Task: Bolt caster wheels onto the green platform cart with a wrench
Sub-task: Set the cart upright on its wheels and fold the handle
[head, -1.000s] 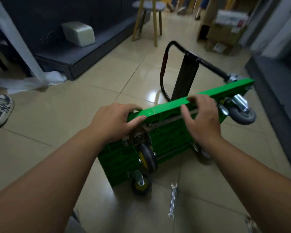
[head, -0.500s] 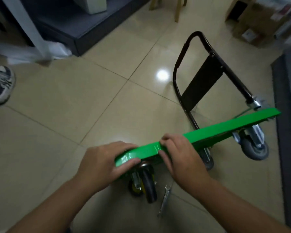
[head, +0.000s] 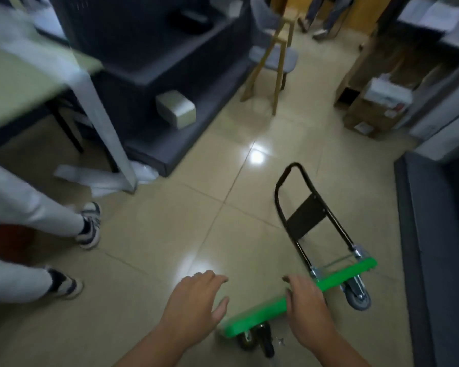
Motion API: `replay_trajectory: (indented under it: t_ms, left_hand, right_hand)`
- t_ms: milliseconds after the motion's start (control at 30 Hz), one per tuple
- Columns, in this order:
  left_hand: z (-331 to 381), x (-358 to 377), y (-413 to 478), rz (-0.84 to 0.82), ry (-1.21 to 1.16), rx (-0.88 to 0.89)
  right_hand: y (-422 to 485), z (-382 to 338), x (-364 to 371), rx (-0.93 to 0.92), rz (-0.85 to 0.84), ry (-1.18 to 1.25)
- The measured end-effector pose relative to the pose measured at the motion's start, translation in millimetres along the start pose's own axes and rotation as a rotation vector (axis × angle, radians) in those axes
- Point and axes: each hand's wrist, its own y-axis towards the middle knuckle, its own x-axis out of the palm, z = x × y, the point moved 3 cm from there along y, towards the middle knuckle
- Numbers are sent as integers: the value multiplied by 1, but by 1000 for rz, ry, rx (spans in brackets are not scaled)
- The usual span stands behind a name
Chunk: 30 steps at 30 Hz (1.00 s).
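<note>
— While the green platform cart [head: 260, 312] stands on its long edge on the tiled floor [head: 170, 247], where are the hands?

— The right hand [head: 306, 308] lies across the cart's upturned edge about midway along, fingers hooked over the far side, thumb on the near side. The left hand [head: 194, 305] hangs just beside the cart's near end, fingers loosely spread, holding nothing. Blur hides whether its thumb touches the green.

— And the wheels?

— A grey caster wheel [head: 357, 296] sits under the cart's far end, and dark caster wheels [head: 264, 337] show beneath its near end. The black handle [head: 305, 219] lies folded out beyond the cart. Another person's sneakers [head: 90, 226] stand well left of it.
</note>
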Motion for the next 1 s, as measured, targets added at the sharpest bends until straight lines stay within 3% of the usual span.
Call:
replay_trajectory:
  t_ms: [133,367,533,667,800,1000]
  left_hand:
    - [-7,-75,54,26,139,125]
    - [-7,-107,134,-10,204,304]
    - [-58,-90,214,-110,287,394]
    - [-94,-61,285,-259,320,364]
    - [-97,-43,345,-344,333,398]
    - [-80,-35,447,-437,389,596]
  right_hand:
    - [24,-28,-50,118,54,29]
    - [72,-39,-45,267,38,99]
    - [132,-35,7,471,62,247]
    - [184,-41,31,570,85,373]
    - [244,-43,24,610,120,455]
    - [324,-28,-14,732,177,488]
